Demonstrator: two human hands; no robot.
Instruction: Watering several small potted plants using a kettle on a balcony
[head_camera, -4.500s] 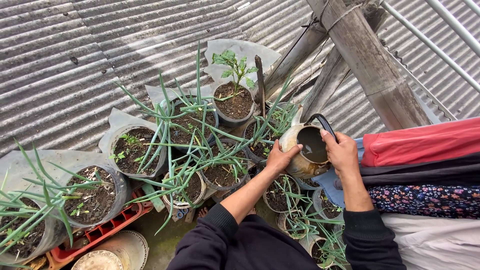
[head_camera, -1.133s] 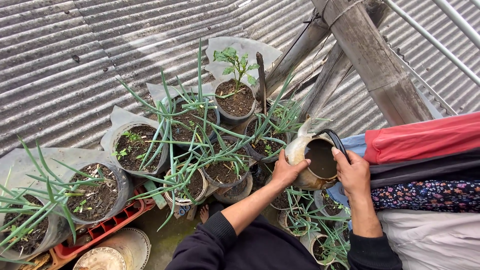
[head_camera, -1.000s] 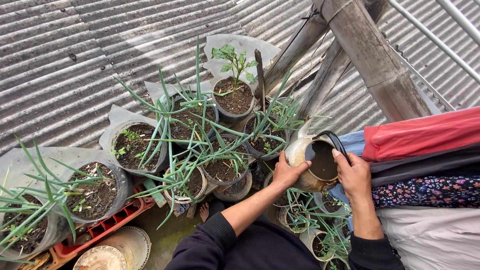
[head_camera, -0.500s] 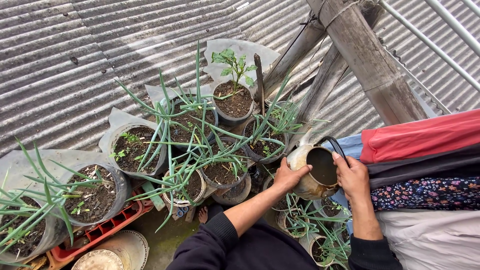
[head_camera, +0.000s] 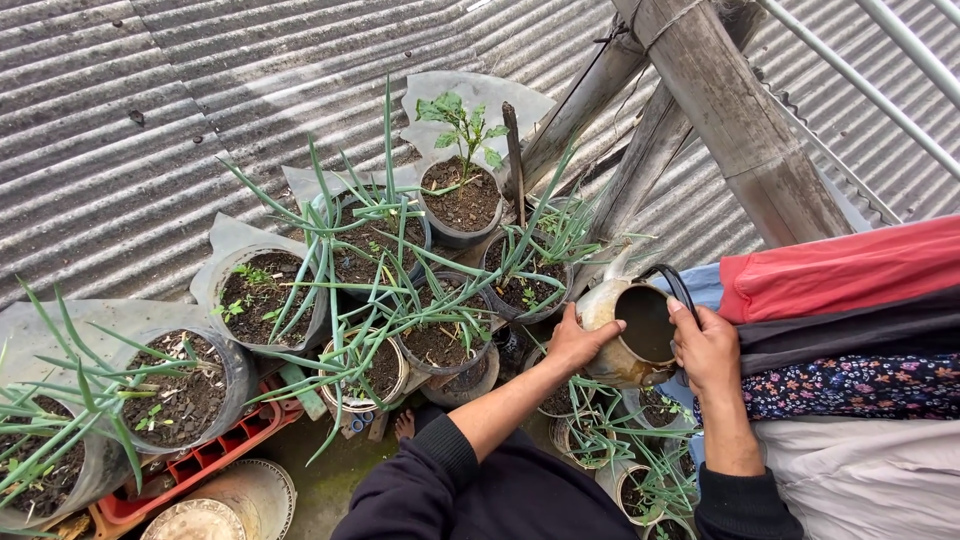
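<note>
My left hand (head_camera: 578, 342) cups the side of a battered metal kettle (head_camera: 628, 330), fingers spread and pressed flat against its pale body. My right hand (head_camera: 706, 345) closes around the kettle's black handle (head_camera: 678, 288) at its three o'clock side, fingers curled tight over it. The kettle is lidless and tilted, its spout (head_camera: 622, 262) pointing toward twelve o'clock; inside I see dark, murky liquid.

At ten o'clock from the kettle sits a dark pot (head_camera: 522, 285) of soil with long green onion-like shoots, the spout just beside its rim. Farther toward eleven o'clock a grey pot (head_camera: 462, 205) holds soil and a small leafy seedling, with a dark stick (head_camera: 514, 160) standing upright beside it. At nine o'clock a cluster of round pots carries more green shoots in dark soil: one (head_camera: 440, 345) near my left wrist, a pale-rimmed one (head_camera: 368, 372) next to it, another (head_camera: 375, 240) behind them. Farther out at nine o'clock, two cut plastic containers (head_camera: 262, 300) (head_camera: 180, 385) hold soil with tiny sprouts. A red crate (head_camera: 205, 460) lies under the outer one.

At six o'clock, below the kettle, small pots (head_camera: 650, 405) of thin shoots crowd between my forearms. Folded cloths (head_camera: 850, 275), red, dark and flowered, hang at three o'clock. Grey corrugated roofing (head_camera: 150, 120) spreads behind everything.
</note>
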